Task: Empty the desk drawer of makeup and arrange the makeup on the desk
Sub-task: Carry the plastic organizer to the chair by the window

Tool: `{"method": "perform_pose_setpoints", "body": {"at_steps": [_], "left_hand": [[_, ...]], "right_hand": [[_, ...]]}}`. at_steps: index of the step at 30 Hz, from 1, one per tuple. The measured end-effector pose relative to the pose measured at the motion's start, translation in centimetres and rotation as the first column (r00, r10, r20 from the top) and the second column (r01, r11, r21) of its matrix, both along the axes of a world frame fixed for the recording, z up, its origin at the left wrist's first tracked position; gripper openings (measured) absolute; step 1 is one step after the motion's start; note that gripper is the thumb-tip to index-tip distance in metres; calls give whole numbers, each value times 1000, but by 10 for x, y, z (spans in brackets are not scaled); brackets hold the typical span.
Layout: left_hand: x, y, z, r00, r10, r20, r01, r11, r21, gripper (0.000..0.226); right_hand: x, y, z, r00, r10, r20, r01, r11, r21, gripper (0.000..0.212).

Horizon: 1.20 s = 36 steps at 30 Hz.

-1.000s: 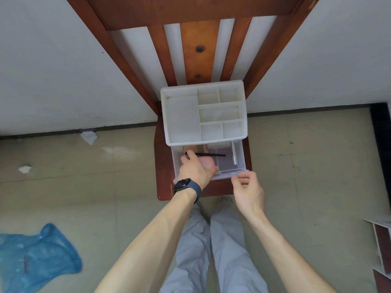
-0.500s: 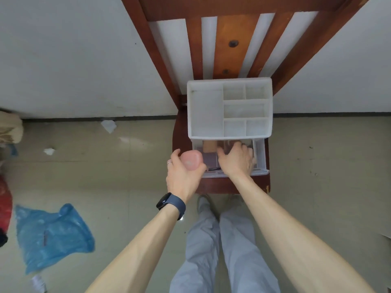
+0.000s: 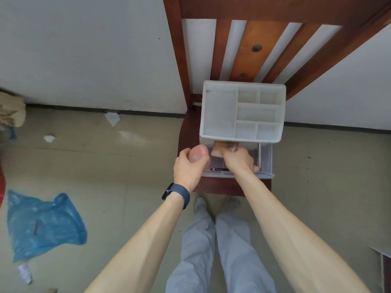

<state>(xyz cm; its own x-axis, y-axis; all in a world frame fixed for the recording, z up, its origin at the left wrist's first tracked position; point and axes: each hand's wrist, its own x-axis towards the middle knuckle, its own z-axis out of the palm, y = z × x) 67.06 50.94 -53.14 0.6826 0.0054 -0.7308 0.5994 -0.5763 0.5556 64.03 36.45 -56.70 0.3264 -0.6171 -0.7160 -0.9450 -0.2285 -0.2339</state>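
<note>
A white organiser (image 3: 220,115) with several bare compartments stands on a red-brown wooden chair seat (image 3: 215,186). Its clear drawer (image 3: 267,163) is pulled out toward me. My left hand (image 3: 189,168) holds a pink makeup sponge (image 3: 196,152) just left of the drawer. My right hand (image 3: 239,160) is inside the drawer, fingers curled around a beige sponge or puff (image 3: 218,151). A black pencil (image 3: 219,169) lies along the drawer's front, partly hidden by my right wrist.
The chair back (image 3: 247,47) rises against a white wall. A blue plastic bag (image 3: 42,225) and paper scraps (image 3: 112,118) lie on the floor at left. My legs and shoes (image 3: 201,203) are below the seat. A shelf corner (image 3: 384,259) shows at the right edge.
My left hand lifted the pink sponge out of the drawer to its left side. My right hand left the drawer front and reached inside onto the beige piece.
</note>
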Motion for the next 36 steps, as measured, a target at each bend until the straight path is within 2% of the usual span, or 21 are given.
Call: {"method": "perform_pose_setpoints", "body": {"at_steps": [5,8,10,13,15,17,18,20,22,27,29,31,33,36], "left_hand": [[0,8,29,999,32,-4,-32,999,-27,89],[-2,15,57,998,57,10,-56,997,-60,92],[-5,22,79,996,91,6,-90,991,-100,92],[-11,30,115,979,203,-31,-205,962,-180,71],[-15,33,140,958,282,-45,-283,918,-277,56],[-19,33,170,937,345,-51,-339,866,-367,46],[-21,33,184,934,357,-36,-339,846,-412,51],[-24,30,214,937,349,27,-296,832,-468,65],[-26,28,239,920,383,80,-299,821,-487,61],[-40,21,279,819,538,199,-361,754,-549,45],[-59,21,293,731,656,188,-431,658,-617,33],[-87,23,301,658,734,167,-489,586,-646,37],[-122,28,307,598,792,126,-545,517,-660,45],[-189,50,315,455,890,28,-627,343,-700,43]], "right_hand": [[-44,-11,38,998,-51,46,44,991,124,40],[-66,-22,73,973,-147,175,104,967,230,34],[-79,-30,102,952,-166,259,94,958,270,23],[-94,-40,152,922,-170,348,53,946,321,9],[-96,-44,189,901,-154,406,1,936,352,16],[-95,-47,224,879,-93,467,-74,942,327,26],[-93,-49,240,866,-57,497,-111,947,302,29],[-87,-54,268,826,2,563,-170,954,246,24],[-81,-61,292,774,27,632,-201,958,205,17],[-65,-82,335,618,-66,784,-264,921,286,22],[-61,-87,346,587,-95,804,-338,874,349,21],[-59,-86,356,585,-74,808,-434,812,389,19],[-57,-78,365,591,-4,807,-543,737,402,15],[-62,-43,376,582,109,806,-687,596,415,13]]}}
